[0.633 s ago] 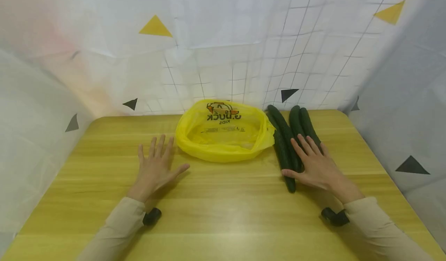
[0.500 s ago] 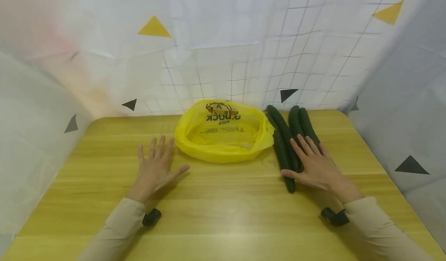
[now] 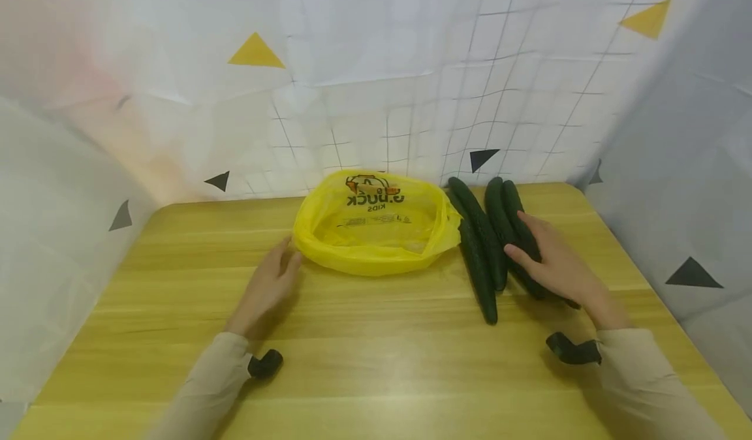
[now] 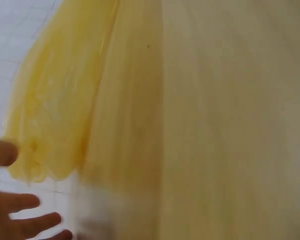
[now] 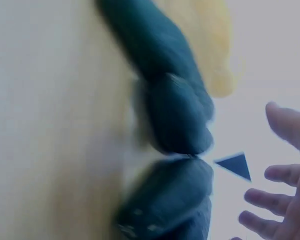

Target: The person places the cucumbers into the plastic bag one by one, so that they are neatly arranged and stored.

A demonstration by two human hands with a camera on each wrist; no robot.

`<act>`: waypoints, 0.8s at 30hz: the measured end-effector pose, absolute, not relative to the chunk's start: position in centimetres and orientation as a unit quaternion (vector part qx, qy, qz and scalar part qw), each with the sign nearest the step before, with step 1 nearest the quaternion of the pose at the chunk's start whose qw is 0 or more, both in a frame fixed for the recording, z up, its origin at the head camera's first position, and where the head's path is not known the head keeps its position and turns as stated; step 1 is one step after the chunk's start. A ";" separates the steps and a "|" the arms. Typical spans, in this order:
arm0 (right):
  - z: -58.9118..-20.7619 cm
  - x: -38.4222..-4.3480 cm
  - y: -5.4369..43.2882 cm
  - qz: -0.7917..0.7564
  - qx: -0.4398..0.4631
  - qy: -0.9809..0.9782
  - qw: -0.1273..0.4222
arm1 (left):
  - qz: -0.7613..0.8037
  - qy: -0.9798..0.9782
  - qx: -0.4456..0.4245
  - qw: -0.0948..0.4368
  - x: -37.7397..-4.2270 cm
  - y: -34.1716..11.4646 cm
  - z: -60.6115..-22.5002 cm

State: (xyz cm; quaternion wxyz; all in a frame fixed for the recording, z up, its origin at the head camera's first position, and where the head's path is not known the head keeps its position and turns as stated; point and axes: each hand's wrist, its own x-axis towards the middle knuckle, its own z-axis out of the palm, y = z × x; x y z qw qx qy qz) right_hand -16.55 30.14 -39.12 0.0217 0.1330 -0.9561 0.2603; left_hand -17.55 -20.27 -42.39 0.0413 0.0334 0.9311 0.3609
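Note:
A yellow plastic bag (image 3: 367, 265) with a printed duck lies with its mouth spread wide at the back middle of the table. At its left end is my left hand (image 3: 271, 286), fingers loosely bent close to the bag's side; in the left wrist view they show apart and blurred beside the bag (image 4: 60, 95). Several dark green cucumbers (image 3: 477, 260) lie side by side, right of the bag. Over the rightmost cucumber (image 3: 514, 205) reaches my right hand (image 3: 558, 264), thumb and fingers spread, partly covering it. No grasp shows in the right wrist view, where the fingers (image 5: 270, 200) are extended.
The wooden table (image 3: 376, 361) runs up to a white sheeted wall (image 3: 376, 100) at the back. Sheets also hang on the left and right, marked with black and yellow triangles. A dark wrist device (image 3: 266, 364) is worn on each arm.
My left hand has drawn its spread fingers together and moved right to the bag's side. My right hand has shifted right from above the cucumbers and turned onto its edge by the rightmost ones.

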 end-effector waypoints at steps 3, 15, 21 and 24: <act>-38.8 -17.0 31.3 0.316 0.116 -0.942 0.015 | 0.483 0.875 -0.027 0.027 -18.5 -20.2 -42.6; -39.7 -18.0 32.7 0.367 0.035 -0.929 -0.017 | 0.691 0.711 -0.088 -0.093 -21.5 -18.3 -44.2; -40.5 -18.4 32.7 0.370 0.012 -0.928 -0.047 | 0.664 0.732 -0.091 -0.123 -22.8 -17.5 -44.6; -41.0 -18.9 32.4 0.371 0.010 -0.927 -0.057 | 0.653 0.737 -0.089 -0.149 -23.4 -17.3 -44.6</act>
